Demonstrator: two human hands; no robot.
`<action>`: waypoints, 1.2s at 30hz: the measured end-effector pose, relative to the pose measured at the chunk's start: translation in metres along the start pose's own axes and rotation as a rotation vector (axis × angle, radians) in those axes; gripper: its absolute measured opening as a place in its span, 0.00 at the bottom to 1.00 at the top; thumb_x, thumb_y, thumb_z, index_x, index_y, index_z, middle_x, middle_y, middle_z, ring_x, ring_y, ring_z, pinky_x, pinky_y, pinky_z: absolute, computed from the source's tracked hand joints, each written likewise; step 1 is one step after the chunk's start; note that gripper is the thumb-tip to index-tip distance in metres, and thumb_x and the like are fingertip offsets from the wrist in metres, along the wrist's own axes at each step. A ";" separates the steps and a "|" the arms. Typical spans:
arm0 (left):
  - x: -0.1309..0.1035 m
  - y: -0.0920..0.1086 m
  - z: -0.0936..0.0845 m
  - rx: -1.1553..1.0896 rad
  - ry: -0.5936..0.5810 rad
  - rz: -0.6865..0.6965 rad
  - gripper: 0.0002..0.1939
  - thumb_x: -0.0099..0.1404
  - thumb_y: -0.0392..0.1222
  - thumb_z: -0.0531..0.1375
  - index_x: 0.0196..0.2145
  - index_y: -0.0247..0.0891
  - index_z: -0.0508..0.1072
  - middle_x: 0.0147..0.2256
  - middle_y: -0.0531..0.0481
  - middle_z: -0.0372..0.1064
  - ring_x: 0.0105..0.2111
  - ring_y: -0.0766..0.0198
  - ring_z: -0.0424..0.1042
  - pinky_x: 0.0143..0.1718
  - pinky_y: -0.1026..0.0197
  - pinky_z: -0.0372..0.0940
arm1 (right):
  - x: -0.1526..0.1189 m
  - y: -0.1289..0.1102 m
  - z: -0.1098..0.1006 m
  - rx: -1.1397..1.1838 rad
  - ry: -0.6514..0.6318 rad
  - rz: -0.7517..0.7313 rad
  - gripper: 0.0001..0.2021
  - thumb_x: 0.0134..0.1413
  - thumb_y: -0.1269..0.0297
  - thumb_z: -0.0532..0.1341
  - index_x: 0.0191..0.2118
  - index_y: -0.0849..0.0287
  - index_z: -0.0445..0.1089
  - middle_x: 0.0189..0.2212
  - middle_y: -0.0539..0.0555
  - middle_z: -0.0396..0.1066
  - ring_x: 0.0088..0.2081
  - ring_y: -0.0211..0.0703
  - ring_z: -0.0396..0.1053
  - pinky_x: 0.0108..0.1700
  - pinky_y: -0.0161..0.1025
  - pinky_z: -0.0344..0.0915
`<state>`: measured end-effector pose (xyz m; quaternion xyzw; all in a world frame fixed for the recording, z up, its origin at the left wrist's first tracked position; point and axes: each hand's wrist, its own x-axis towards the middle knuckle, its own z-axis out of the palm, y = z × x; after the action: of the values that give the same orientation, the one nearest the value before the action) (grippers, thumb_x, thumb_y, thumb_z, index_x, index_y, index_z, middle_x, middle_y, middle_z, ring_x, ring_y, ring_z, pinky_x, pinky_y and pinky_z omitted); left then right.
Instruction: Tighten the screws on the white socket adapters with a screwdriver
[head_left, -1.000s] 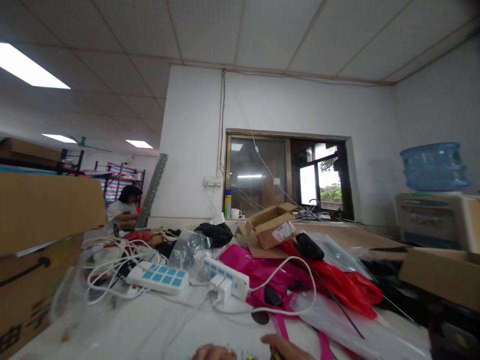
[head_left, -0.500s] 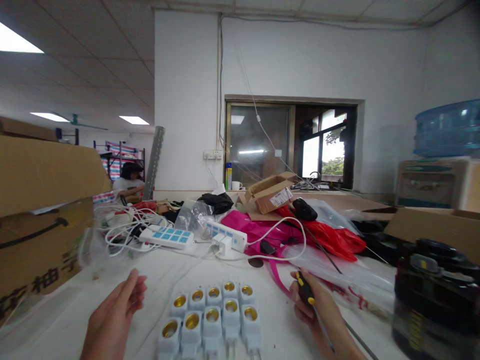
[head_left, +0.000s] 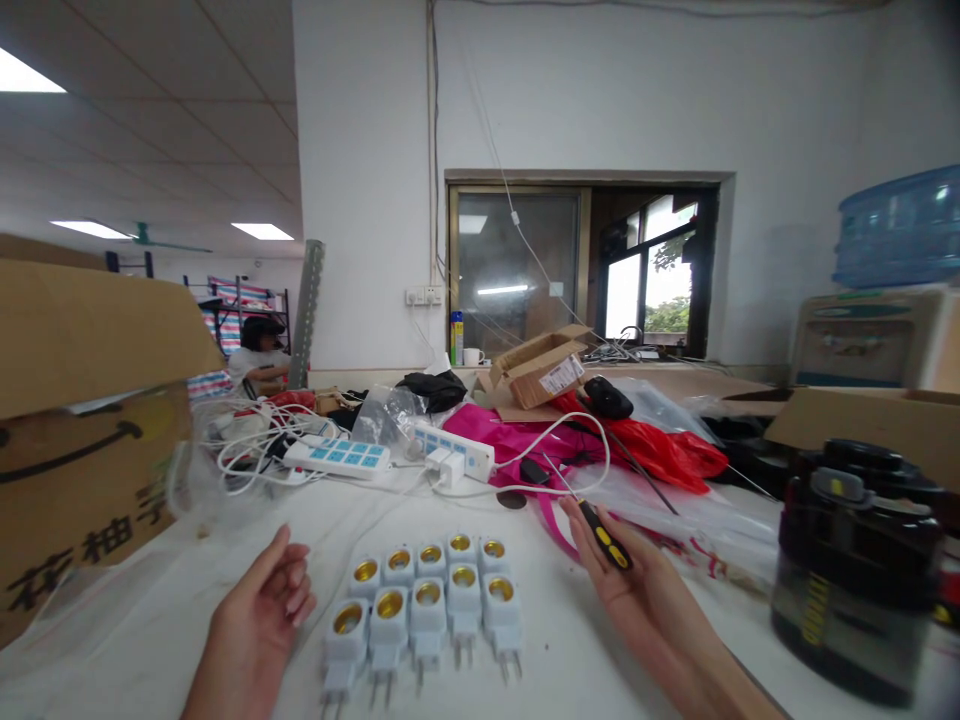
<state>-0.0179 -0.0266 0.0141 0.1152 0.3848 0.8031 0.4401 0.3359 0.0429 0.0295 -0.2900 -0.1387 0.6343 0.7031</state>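
Observation:
Several white plug-in lamp sockets (head_left: 426, 603) with brass insides lie in two rows on the white table (head_left: 135, 640) in front of me. My left hand (head_left: 259, 610) rests just left of them, fingers loosely curled, holding nothing. To the right of the sockets, my right hand (head_left: 637, 590) lies palm up with a black and yellow screwdriver (head_left: 604, 535) in its fingers, the thin shaft pointing away from me.
A large cardboard box (head_left: 82, 420) stands at the left. Power strips (head_left: 337, 457) with tangled white cables, pink and red bags (head_left: 660, 450) and a small open carton (head_left: 536, 370) crowd the table's far side. A black jar (head_left: 851, 565) sits at right. Another person (head_left: 259, 355) sits far left.
The view has tilted down from the ceiling toward the table. My hands and the lamp sockets came into view, and my right hand opened upward with the screwdriver.

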 end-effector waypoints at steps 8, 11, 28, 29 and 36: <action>0.007 -0.007 -0.010 0.036 -0.038 0.024 0.15 0.66 0.42 0.70 0.24 0.32 0.80 0.19 0.55 0.62 0.17 0.70 0.59 0.16 0.66 0.58 | 0.002 0.017 -0.009 -0.123 -0.127 0.047 0.15 0.80 0.64 0.64 0.36 0.61 0.71 0.26 0.42 0.71 0.16 0.27 0.58 0.18 0.27 0.62; 0.004 -0.010 -0.007 0.026 -0.003 0.031 0.17 0.68 0.41 0.68 0.22 0.33 0.78 0.18 0.55 0.60 0.16 0.70 0.58 0.15 0.66 0.56 | 0.001 0.030 -0.015 -0.228 -0.151 -0.006 0.19 0.79 0.60 0.66 0.32 0.60 0.69 0.19 0.36 0.59 0.13 0.25 0.45 0.13 0.26 0.47; -0.007 -0.014 0.002 0.000 0.013 0.011 0.22 0.73 0.38 0.64 0.20 0.33 0.76 0.17 0.55 0.60 0.14 0.72 0.57 0.14 0.67 0.55 | 0.006 0.041 -0.027 -0.428 -0.168 -0.112 0.21 0.78 0.60 0.67 0.29 0.57 0.64 0.19 0.35 0.54 0.14 0.27 0.45 0.15 0.27 0.49; -0.006 -0.014 0.001 -0.002 0.018 0.014 0.21 0.73 0.38 0.64 0.21 0.33 0.76 0.17 0.56 0.60 0.14 0.72 0.57 0.14 0.67 0.55 | 0.007 0.041 -0.027 -0.431 -0.170 -0.112 0.21 0.78 0.60 0.67 0.30 0.57 0.65 0.19 0.35 0.54 0.14 0.27 0.45 0.15 0.28 0.50; 0.003 -0.013 -0.002 -0.019 0.084 0.009 0.21 0.75 0.36 0.64 0.22 0.33 0.75 0.17 0.58 0.60 0.14 0.74 0.57 0.15 0.67 0.53 | 0.010 0.042 -0.030 -0.470 -0.189 -0.116 0.20 0.77 0.60 0.67 0.30 0.57 0.65 0.21 0.36 0.57 0.15 0.27 0.47 0.16 0.28 0.52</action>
<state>-0.0125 -0.0210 0.0026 0.0789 0.3946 0.8128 0.4212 0.3201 0.0473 -0.0203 -0.3764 -0.3640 0.5674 0.6355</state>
